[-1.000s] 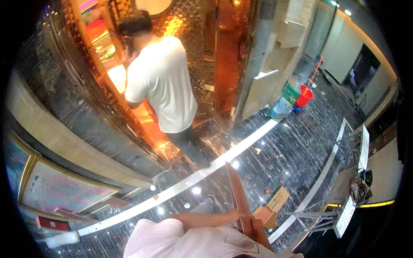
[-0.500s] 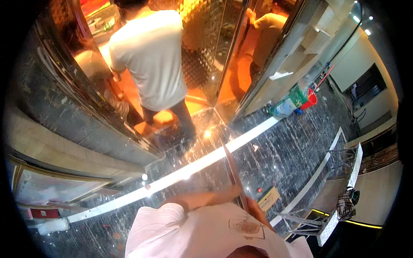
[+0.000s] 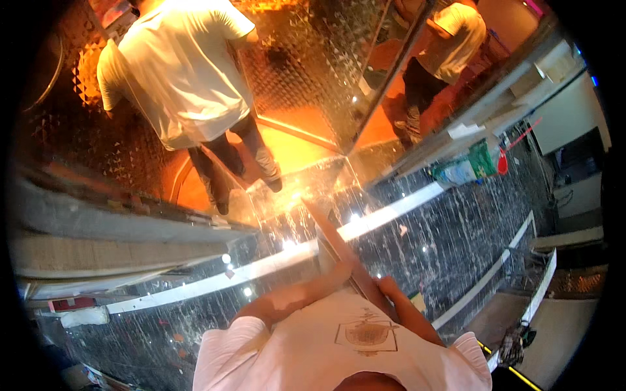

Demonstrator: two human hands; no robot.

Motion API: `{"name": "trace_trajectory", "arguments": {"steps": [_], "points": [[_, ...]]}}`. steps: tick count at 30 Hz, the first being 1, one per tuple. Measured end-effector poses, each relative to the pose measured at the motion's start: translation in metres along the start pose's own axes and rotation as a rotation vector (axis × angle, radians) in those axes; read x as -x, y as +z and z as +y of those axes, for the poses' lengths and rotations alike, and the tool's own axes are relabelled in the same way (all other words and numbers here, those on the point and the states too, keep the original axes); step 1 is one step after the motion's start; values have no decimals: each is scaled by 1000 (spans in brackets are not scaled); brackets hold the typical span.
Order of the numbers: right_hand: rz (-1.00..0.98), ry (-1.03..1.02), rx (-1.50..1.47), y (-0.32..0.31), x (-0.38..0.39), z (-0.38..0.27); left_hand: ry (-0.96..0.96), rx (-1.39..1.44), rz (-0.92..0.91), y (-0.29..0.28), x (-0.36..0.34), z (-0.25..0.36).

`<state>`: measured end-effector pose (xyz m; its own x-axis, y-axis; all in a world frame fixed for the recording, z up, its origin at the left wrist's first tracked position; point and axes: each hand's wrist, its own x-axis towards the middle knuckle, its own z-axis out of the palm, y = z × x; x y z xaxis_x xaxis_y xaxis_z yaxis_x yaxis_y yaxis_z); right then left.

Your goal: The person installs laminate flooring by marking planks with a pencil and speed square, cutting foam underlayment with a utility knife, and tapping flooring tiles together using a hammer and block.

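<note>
A long, narrow, reddish-brown board (image 3: 331,240) stretches away from my chest, tilted, its far end over the floor near the lit doorway. My left hand (image 3: 343,267) grips its left side, my left arm bent across my front. On the board's right side, close to my body, my right hand (image 3: 387,287) is closed around its edge. Both hands look somewhat blurred, and the board's near end is partly hidden by my hands and shirt.
Ahead, a person in a white shirt (image 3: 189,72) stands in the orange-lit opening; a similar figure (image 3: 450,39) shows at right. A white strip (image 3: 267,264) crosses the dark marbled floor. Green-and-white bag (image 3: 466,168), red bucket (image 3: 502,163) and metal trestle (image 3: 540,287) lie right.
My view has shifted toward the lit opening. The board's far end points further left, and my left hand has moved forward along it. The person ahead has stepped left and their feet now show.
</note>
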<state>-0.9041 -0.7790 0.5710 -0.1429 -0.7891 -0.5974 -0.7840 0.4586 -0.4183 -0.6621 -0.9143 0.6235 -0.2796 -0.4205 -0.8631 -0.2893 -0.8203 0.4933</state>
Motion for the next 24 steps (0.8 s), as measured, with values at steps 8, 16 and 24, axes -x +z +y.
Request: {"name": "trace_trajectory", "arguments": {"steps": [8, 16, 24], "points": [[187, -216, -53, -219, -195, -193, -20, 482, 40, -83, -78, 137], [730, -1100, -155, -484, -383, -540, 26, 617, 217, -163, -110, 277], [1103, -1555, 247, -604, -501, -788, 56, 655, 424, -230, -160, 337]]}}
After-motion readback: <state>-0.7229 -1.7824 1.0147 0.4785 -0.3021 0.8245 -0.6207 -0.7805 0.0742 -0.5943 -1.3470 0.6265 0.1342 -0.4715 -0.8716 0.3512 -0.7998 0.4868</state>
